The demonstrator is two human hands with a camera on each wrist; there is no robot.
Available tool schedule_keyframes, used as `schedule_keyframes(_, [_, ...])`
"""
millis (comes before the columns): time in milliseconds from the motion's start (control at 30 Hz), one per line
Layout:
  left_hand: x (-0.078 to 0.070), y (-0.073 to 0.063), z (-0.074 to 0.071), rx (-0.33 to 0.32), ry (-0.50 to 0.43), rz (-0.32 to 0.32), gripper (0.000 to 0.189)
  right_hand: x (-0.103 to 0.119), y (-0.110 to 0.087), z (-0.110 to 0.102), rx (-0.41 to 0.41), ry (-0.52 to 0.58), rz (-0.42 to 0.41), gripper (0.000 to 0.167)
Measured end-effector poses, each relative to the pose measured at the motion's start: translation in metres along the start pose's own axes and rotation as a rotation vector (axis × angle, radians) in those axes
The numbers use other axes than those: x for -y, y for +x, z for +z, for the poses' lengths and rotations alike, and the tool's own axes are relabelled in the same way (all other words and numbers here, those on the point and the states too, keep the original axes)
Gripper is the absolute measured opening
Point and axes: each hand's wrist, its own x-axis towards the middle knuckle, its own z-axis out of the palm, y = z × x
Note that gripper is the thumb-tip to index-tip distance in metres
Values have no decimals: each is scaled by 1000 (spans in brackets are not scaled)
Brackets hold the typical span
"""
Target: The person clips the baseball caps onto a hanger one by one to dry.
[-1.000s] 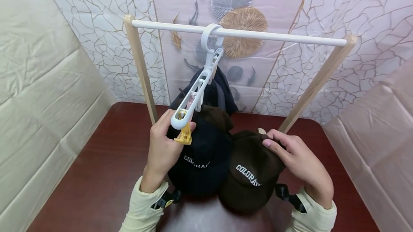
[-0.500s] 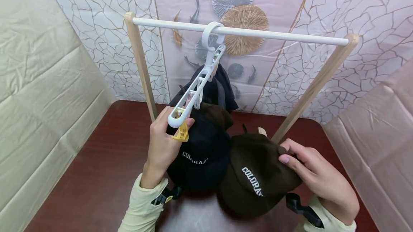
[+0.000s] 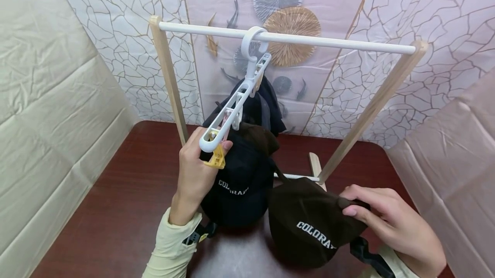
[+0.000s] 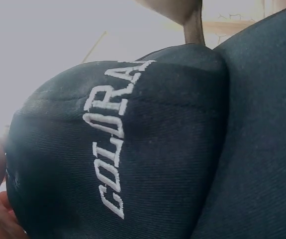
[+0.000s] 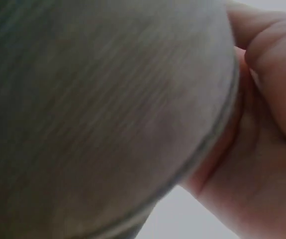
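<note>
My left hand (image 3: 197, 175) grips the crown of a black baseball cap (image 3: 239, 175) below the front end of a white hanger (image 3: 236, 102). Its fingers are partly hidden behind the cap and hanger. A yellow clip (image 3: 217, 157) juts from the hanger's end, in front of that hand. White lettering crosses the black cap (image 4: 123, 144) in the left wrist view. To the right, my right hand (image 3: 394, 222) pinches a dark brown baseball cap (image 3: 309, 213) by its top, near the button. The brown cap hangs tilted, its white lettering facing up. The brown cloth (image 5: 113, 109) fills much of the right wrist view.
The hanger hooks over a white rod (image 3: 332, 42) between wooden posts (image 3: 367, 119). More dark caps (image 3: 263, 102) hang behind, with another brown cap (image 3: 257, 137) among them. Below lies a dark red table (image 3: 116, 196); fabric walls (image 3: 50, 97) enclose it.
My right hand has moved right and down with the brown cap, drawing it away from the black cap and uncovering the rack's lower bar. My left hand has barely moved.
</note>
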Motion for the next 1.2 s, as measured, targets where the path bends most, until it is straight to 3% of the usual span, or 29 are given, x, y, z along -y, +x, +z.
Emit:
schedule_keyframes(167, [-1,0,0,1,8,14,24,-1,10,4,-2,134,-105,9])
schedule_keyframes(367, [-2,0,1,-18,19,55,30,7,36,14,3,307,-255,17])
schedule_keyframes(567, [-3,0,6,-127,26,185,42,9,52,23,-44,398,-398,24])
schedule_keyframes(733, [-7,-2,8,-208,3,315,33,4,55,28,-50,378,-490,26])
schedule_keyframes(833, [-11,-3,6,-182,-35,351,29,3,59,35,-63,357,-503,27])
schedule_keyframes(1000, [-21,-4,-1,-77,-137,341,17,2,67,49,-72,316,-434,23])
schedule_keyframes(1133, [-33,-5,-10,34,-238,299,38,-1,74,63,-27,387,-375,15])
schedule_keyframes(1200, [-40,-5,-13,82,-287,261,45,-3,76,69,-29,369,-332,13])
